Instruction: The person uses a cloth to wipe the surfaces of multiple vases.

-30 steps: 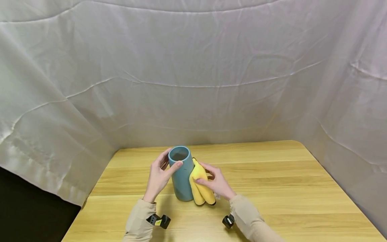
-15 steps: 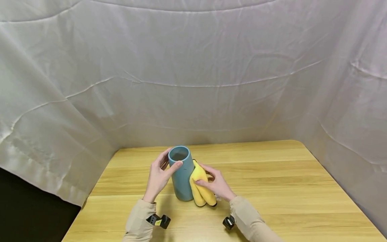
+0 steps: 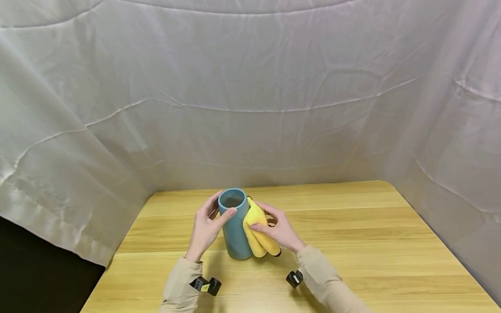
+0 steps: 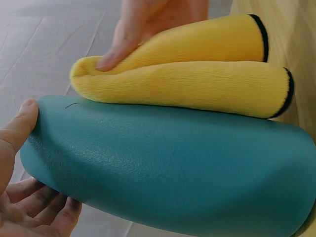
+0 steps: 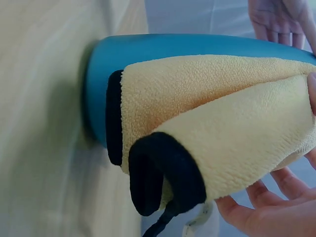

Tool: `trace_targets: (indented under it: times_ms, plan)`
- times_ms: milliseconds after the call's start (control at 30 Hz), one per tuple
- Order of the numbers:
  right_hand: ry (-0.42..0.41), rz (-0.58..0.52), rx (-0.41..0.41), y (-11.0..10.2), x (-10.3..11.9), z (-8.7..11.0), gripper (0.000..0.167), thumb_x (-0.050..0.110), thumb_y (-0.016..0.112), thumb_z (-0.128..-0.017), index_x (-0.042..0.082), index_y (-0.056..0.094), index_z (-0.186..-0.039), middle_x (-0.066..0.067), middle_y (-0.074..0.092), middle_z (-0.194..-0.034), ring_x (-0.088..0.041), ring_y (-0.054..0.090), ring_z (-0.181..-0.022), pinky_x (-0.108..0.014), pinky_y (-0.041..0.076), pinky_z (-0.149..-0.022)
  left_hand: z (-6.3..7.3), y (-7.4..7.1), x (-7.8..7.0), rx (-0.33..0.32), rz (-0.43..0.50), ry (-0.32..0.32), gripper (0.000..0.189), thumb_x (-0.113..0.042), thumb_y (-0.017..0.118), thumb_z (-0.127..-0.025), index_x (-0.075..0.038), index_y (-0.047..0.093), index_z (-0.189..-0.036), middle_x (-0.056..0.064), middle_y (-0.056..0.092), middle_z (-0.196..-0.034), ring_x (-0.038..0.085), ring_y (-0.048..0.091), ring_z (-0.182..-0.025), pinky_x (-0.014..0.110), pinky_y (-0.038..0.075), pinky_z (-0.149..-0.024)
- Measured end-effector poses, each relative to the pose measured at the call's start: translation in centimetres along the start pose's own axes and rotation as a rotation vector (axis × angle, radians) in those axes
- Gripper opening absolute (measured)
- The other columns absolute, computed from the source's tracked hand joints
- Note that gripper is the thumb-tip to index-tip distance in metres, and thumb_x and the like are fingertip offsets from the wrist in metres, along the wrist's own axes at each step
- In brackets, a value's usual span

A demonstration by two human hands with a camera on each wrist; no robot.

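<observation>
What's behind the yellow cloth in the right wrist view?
The blue vase is behind the yellow cloth, with part of the left hand past the vase's far side. The vase wall the cloth covers is hidden from that camera.

Head view: from above, facing the worktop's far edge (image 3: 313,186). Wrist views: close, sharing blue vessel (image 4: 163,163) and yellow cloth (image 4: 182,86).
</observation>
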State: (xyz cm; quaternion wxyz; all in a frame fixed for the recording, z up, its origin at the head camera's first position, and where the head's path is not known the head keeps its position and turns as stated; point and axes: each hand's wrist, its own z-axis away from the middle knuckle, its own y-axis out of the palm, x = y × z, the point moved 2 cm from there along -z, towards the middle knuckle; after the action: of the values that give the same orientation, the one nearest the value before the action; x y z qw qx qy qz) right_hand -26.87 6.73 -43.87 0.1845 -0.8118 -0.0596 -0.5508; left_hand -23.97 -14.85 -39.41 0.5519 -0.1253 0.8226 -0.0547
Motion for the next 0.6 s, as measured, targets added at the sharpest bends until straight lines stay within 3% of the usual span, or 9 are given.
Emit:
trace_targets:
  times_ms: [267,467,600]
  plan:
    - [-0.043,0.004,0.007,-0.4,1.6,-1.0,0.062,0.012,0.078,-0.087,0.016,0.056,-0.145,-0.011,0.060,-0.142,-0.012,0.061,-0.109,-0.036,0.055,-0.089,0.0,0.0,0.0,0.005,0.007,0.004,0.058,-0.012,0.079,-0.087,-0.007,0.057,-0.140,0.017,0.064,-0.137,0.036,0.057,-0.134,0.052,0.041,-0.113]
    - [-0.108,0.014,0.016,-0.8,3.0,-1.9,0.063,0.013,0.079,-0.087,0.020,0.056,-0.145,-0.009,0.061,-0.141,-0.014,0.061,-0.110,-0.042,0.055,-0.088,0.0,0.0,0.0,0.008,0.001,0.009,0.058,-0.011,0.079,-0.087,-0.007,0.057,-0.140,0.018,0.064,-0.136,0.035,0.057,-0.133,0.052,0.042,-0.112]
    - [-0.109,0.017,0.022,-0.8,3.4,-2.0,0.063,0.015,0.079,-0.087,0.020,0.056,-0.145,-0.008,0.061,-0.140,-0.013,0.061,-0.109,-0.043,0.055,-0.089,0.0,0.0,0.1,0.003,-0.001,0.009,0.058,-0.011,0.079,-0.086,-0.007,0.057,-0.140,0.018,0.064,-0.136,0.036,0.057,-0.133,0.052,0.042,-0.112]
